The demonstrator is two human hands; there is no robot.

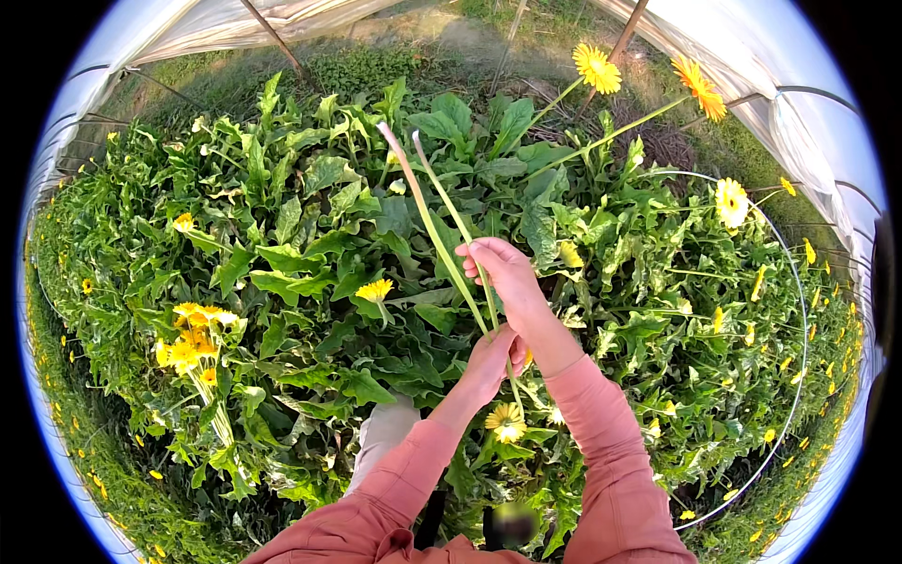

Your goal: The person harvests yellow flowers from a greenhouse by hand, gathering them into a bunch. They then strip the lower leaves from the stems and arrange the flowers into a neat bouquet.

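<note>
My left hand (487, 361) is closed around two cut gerbera stems (438, 236), held over the leafy plants in front of me. Their pale, pinkish cut ends point up and away from me. Below my hands a yellow gerbera head (506, 423) hangs upside down on one of these stems; a bit of yellow beside the fingers is mostly hidden. Higher up, my right hand (502, 275) pinches the right-hand stem between thumb and fingers, its wrist close to the left hand. Just left of them a single yellow gerbera (375, 290) stands among the leaves.
A bunch of cut yellow gerberas (194, 345) lies on the foliage at left. Two tall blooms (597, 68) lean out at upper right. A thin white line (803, 331) curves along the right side. Metal poles (275, 39) and plastic sheeting (810, 141) border the bed.
</note>
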